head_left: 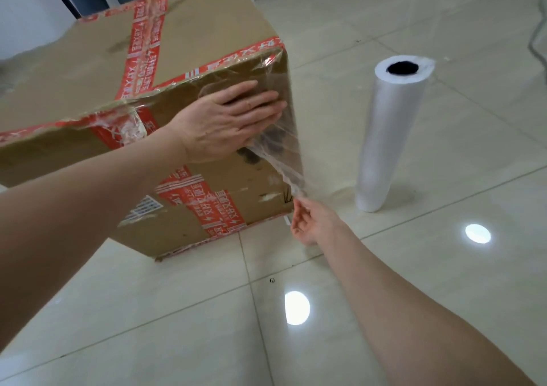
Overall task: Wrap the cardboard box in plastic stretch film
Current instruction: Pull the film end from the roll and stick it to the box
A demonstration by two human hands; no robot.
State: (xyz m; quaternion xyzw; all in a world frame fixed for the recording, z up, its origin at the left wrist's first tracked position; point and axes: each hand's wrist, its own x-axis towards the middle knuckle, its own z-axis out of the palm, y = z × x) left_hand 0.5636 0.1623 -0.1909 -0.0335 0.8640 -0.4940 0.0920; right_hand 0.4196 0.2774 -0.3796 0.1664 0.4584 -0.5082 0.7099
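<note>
- The cardboard box point(177, 95), crossed with red tape, sits on the tiled floor point(414, 267) at our left, tilted up on one edge.
- Our left hand point(225, 122) lies flat, fingers spread, pressing the stretch film point(284, 136) onto the near face.
- Our right hand point(310, 222) pinches the film's bunched tail at the lower corner.
- The roll point(390, 136) stands upright, just beside that corner.
- We judge the wrapping barely begun: only one corner is covered.
- Open floor lies right and near.
</note>
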